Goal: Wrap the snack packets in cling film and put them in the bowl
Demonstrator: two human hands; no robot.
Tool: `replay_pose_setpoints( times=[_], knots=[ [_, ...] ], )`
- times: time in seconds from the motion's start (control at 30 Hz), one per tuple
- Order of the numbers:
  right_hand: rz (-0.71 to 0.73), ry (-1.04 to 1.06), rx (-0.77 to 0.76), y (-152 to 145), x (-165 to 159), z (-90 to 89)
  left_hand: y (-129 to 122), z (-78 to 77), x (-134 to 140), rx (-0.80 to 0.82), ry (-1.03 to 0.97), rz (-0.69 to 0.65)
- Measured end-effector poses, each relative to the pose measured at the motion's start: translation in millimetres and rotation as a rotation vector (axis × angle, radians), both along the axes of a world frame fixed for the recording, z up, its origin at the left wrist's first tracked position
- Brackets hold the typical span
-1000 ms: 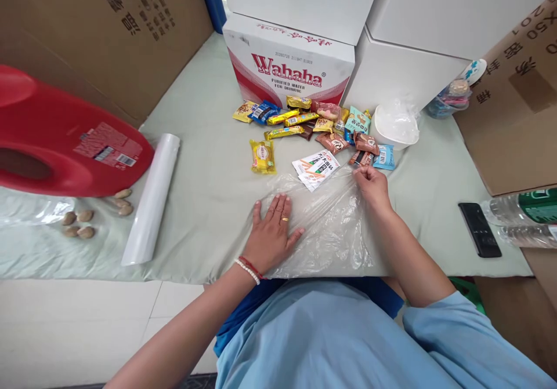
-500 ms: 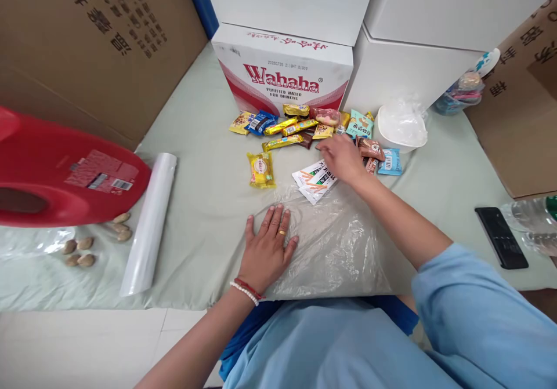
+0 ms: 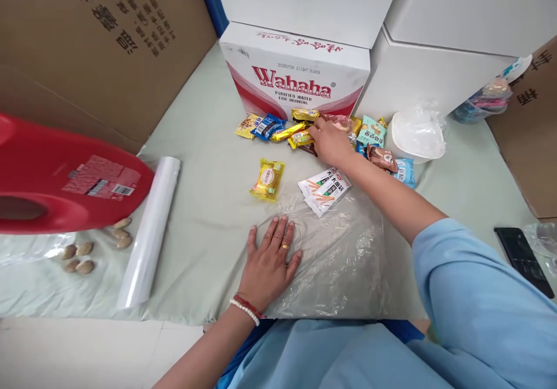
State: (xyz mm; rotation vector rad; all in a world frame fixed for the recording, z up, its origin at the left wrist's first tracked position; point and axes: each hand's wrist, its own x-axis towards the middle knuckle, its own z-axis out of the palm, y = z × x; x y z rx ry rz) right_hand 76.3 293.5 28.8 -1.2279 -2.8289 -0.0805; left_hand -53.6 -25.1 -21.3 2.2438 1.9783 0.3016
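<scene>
My left hand (image 3: 270,264) lies open and flat on a clear plastic sheet (image 3: 335,267) near the table's front edge. My right hand (image 3: 333,142) reaches into a row of wrapped snacks, fingers bent and closed at the end of a yellow snack packet (image 3: 301,140); its fingertips are partly hidden. Beside that are another yellow stick packet (image 3: 288,131), a blue packet (image 3: 268,127) and a pale yellow one (image 3: 247,126). Two white snack sachets (image 3: 325,191) overlap below the right hand. A yellow wrapped cake (image 3: 267,179) sits apart, left of them.
Behind the snacks stands a Wahaha box (image 3: 296,82). A white bowl (image 3: 415,140) with clear plastic is at right, near a teal packet (image 3: 371,131) and a phone (image 3: 523,261). On the left are a plastic roll (image 3: 150,232), a red jug (image 3: 73,174) and several brown nuts (image 3: 85,266).
My right hand has moved left and away from me, onto the yellow packets. The lower yellow stick no longer lies in its former spot. My left hand stays flat; the view has shifted slightly.
</scene>
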Motion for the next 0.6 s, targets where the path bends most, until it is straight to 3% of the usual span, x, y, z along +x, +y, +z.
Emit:
replay_pose_setpoints(
  times=[0.23,0.4,0.6],
  knots=[
    [0.041,-0.149,-0.08,31,-20,15.2,0,0.8,-1,-0.008,0.001,0.002],
    [0.027,-0.043,-0.003,30,-29,37.1,0,-0.6,-2,-0.016,-0.02,0.001],
    [0.147,-0.155,-0.055,35,-59,24.8,1,1.5,-1,-0.029,-0.003,0.001]
  ],
)
